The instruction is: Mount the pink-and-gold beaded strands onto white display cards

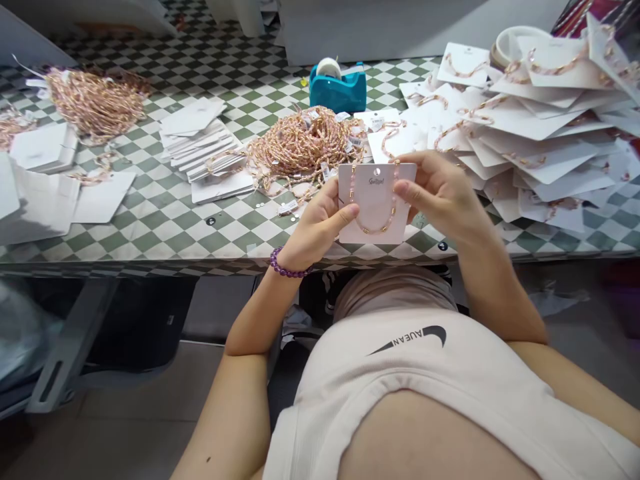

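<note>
Beaded necklace on display card: my left hand pinches one edge, right hand the opposite; keep necklace centred between them.

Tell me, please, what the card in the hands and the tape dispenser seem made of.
Card: smooth and matte, probably cardboard, as it is thin and flat. Tape dispenser: slightly glossy, likely hard plastic, judging by its highlights and moulded curves.
</note>
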Motion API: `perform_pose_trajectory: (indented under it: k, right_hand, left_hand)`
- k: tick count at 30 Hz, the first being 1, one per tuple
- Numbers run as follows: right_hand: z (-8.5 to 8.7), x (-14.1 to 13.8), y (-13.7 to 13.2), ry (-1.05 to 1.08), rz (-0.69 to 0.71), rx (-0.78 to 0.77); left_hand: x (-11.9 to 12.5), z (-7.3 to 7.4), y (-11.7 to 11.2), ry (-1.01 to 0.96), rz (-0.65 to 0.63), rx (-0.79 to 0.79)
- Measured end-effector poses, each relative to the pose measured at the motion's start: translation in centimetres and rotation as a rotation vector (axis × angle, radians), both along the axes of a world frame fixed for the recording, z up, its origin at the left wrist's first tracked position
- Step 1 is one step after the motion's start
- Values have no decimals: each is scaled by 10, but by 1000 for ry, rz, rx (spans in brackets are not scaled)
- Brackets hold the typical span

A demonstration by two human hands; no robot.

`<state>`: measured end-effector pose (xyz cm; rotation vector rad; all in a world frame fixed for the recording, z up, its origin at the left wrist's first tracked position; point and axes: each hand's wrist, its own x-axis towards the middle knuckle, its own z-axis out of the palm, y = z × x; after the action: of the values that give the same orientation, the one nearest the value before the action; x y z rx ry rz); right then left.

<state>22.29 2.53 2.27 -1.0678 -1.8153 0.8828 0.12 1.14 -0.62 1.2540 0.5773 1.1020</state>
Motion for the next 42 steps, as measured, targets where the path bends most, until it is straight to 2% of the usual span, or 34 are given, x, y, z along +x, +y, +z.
perform_pose_trajectory:
  k: [2,4,9,14,23,30,35,39,42]
  right_hand:
    - [-19,-6,-2,125,16,-2]
    - [-25,-13,-3,199,17,-14]
    - [-24,-18,-7,228,-76,21]
    - [-28,-14,-10,171,-215,53]
    - [-25,-15,-13,200,-194,140]
    - [-30,-10,-11,147,-236,204]
    - [-30,-11,-12,106,-268,243]
    - [-29,-13,-15,130,-345,309]
    - [-29,-15,-19,110,-353,300]
  left_hand:
    - [0,1,1,-1,-18,6]
    - [1,1,2,4,-15,7]
    - [2,-2,1,0,-17,23]
    - [-1,-3,0,9,-1,-54]
    - [-1,-10,8,-16,167,1]
    - [-4,-9,8,21,322,8]
    - [-4,-8,8,35,328,-2]
    - [-3,-7,8,33,326,-1]
    - [-2,-5,6,29,359,26]
